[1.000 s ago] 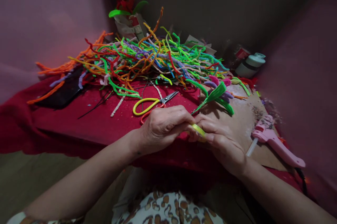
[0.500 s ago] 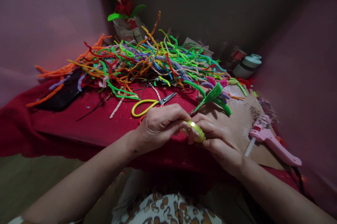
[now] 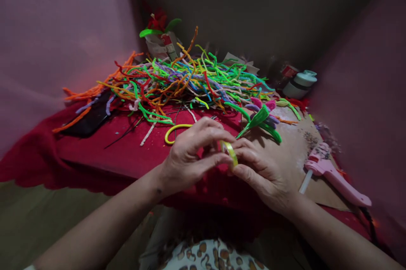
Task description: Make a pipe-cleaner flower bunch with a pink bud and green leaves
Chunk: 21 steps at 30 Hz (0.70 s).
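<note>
Pipe-cleaner pile (image 3: 190,81) covers the far cloth (image 3: 104,155). Left hand (image 3: 190,155) hides most of the scissors (image 3: 176,130). Both hands, right (image 3: 263,172) included, pinch a tape roll (image 3: 231,152), half-concealed between fingertips above the table edge.

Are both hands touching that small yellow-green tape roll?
Touching: head view shows left hand and right hand fingertips pinching the tape roll.

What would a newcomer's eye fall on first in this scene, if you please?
First, the big tangled heap of pipe cleaners in many colours, spread across the back of the red cloth. Next, the left hand and right hand meeting at the front edge, pinching a small yellow-green roll of tape. At the right lies a pink glue gun on brown cardboard.
</note>
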Each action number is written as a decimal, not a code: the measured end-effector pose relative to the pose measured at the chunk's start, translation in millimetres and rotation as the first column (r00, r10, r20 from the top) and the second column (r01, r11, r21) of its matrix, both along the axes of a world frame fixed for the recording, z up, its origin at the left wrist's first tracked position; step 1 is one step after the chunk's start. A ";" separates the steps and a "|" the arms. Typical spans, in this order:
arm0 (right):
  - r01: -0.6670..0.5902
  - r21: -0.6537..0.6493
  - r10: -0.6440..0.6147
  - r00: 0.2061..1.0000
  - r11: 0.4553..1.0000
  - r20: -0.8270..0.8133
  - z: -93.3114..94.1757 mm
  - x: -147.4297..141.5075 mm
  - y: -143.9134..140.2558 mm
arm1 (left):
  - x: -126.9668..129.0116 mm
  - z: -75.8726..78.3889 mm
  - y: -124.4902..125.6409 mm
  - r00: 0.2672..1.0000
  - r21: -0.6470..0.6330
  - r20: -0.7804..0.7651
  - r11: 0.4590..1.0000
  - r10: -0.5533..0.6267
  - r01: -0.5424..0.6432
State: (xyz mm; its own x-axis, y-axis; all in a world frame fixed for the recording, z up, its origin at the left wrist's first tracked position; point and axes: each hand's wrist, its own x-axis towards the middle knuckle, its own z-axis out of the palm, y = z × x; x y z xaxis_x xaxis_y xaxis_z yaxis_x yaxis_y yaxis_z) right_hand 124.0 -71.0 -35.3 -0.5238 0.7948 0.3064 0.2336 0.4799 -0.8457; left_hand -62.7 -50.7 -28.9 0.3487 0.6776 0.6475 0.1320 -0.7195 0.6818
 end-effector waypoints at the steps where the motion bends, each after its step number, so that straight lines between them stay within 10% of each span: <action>1: 0.006 0.021 -0.006 1.000 1.000 0.011 -1.0 -0.3 0.0 | -0.2 0.5 -3.0 0.998 0.074 -0.055 0.997 0.024 -0.020; 12: 0.033 0.258 -0.069 0.989 0.966 0.131 -2.8 -4.0 -1.8 | 13.3 -10.4 -15.6 0.908 0.398 -0.235 0.886 0.348 -0.236; 21: 0.059 0.284 -0.090 0.991 0.957 0.098 -4.6 -5.5 -1.9 | 16.3 -20.2 -20.6 0.972 0.259 -0.105 0.950 0.210 -0.177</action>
State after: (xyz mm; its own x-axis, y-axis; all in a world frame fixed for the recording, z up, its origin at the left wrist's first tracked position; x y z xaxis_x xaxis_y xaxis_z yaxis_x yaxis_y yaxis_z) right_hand 118.6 -72.9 -39.9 -0.5084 0.7237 0.4666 0.3606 0.6710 -0.6479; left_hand -46.5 -71.3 -49.1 0.3188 0.5654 0.7607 0.3606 -0.8146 0.4543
